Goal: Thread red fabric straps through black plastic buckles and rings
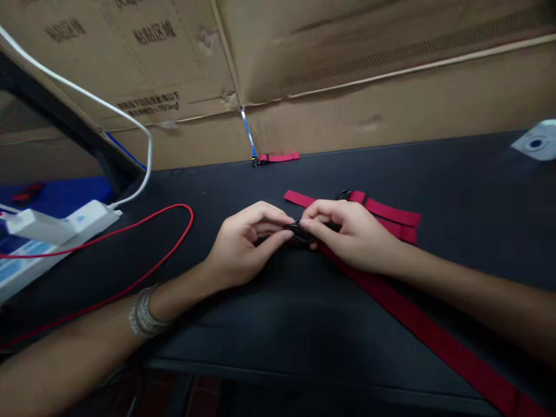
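Note:
A small glossy black buckle (pixel 299 232) sits between my two hands above the dark table; its exact shape is partly covered by fingers. My left hand (pixel 248 243) pinches its left side between thumb and fingertips. From the right, my right hand (pixel 347 233) grips its other end with thumb and index finger. Wide red webbing strap (pixel 417 327) runs from under my right hand toward the lower right corner. Behind that hand lie folded red strap sections (pixel 391 215) with black fittings, and a loose strap end (pixel 297 198) pokes out to the left.
Cardboard (pixel 347 69) walls the back of the black table (pixel 278 324). A short red strap with a clip (pixel 278 157) lies against it. On the left are a white power strip (pixel 87 223), a white cable (pixel 150 150) and a looped red cable (pixel 189 223). A white device (pixel 538 142) stands far right.

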Demonstrator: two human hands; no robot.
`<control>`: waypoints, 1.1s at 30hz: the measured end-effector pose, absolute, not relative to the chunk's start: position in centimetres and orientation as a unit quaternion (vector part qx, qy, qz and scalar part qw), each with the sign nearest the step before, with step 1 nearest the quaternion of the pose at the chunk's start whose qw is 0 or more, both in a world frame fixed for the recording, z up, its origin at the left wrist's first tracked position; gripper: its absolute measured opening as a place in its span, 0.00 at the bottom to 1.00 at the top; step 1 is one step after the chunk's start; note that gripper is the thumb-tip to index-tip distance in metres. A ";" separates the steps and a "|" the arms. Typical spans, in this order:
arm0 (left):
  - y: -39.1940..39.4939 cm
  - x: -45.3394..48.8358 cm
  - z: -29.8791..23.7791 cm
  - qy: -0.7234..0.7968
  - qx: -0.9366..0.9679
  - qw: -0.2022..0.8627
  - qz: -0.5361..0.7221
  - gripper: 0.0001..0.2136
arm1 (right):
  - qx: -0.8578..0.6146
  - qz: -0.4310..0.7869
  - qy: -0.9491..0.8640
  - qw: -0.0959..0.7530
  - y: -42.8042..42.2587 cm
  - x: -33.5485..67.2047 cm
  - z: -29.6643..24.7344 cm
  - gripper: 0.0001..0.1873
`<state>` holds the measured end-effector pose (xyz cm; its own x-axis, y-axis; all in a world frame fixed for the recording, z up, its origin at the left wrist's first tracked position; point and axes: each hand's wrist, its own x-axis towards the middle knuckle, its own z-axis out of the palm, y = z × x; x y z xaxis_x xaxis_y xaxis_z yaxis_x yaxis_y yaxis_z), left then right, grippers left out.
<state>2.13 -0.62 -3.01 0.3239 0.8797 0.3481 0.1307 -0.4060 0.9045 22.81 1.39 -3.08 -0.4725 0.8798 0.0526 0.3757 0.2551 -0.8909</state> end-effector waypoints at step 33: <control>-0.3 1.8 -2.6 0.420 0.700 0.343 0.465 0.06 | -0.410 0.290 -0.798 0.334 1.2 22.8 -3.3 0.11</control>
<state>1.83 -0.29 -2.65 0.2142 0.9070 0.3625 0.2689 -0.4115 0.8708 22.84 1.19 -3.32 -0.4408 0.8476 0.2954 0.4600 0.4959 -0.7366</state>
